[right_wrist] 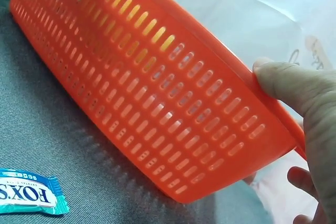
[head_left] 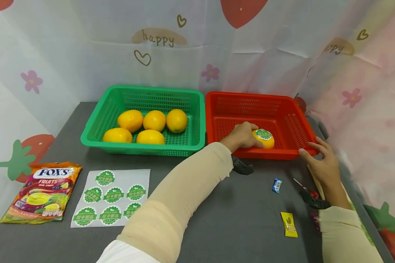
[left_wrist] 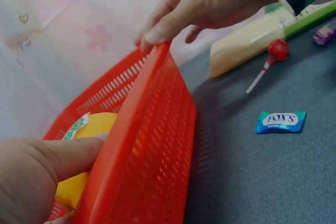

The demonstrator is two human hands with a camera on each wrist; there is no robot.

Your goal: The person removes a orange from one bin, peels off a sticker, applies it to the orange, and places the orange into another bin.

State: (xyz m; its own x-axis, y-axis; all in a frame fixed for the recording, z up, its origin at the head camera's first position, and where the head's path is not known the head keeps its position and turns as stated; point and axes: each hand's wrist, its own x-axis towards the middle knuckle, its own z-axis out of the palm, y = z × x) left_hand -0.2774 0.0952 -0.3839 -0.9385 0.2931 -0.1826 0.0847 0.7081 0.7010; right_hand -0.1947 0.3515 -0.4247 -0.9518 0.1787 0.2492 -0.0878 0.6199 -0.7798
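My left hand [head_left: 245,136] reaches into the red basket [head_left: 284,152] and holds an orange [head_left: 269,141] low beside the front wall. A green and white sticker [head_left: 263,134] is on top of that orange. In the left wrist view the left thumb [left_wrist: 79,157] lies against the fruit, right by the basket's rim. At the basket's front right corner my right hand [head_left: 326,164] grips the rim, its thumb [right_wrist: 273,74] on top in the right wrist view.
A green basket [head_left: 197,146] with several oranges stands to the left. Nearer lie a sticker sheet [head_left: 118,174], a candy bag [head_left: 47,193], a blue-wrapped candy [head_left: 277,185], a yellow-wrapped candy [head_left: 289,224] and a red lollipop [left_wrist: 278,50]. A printed curtain [head_left: 118,22] hangs behind.
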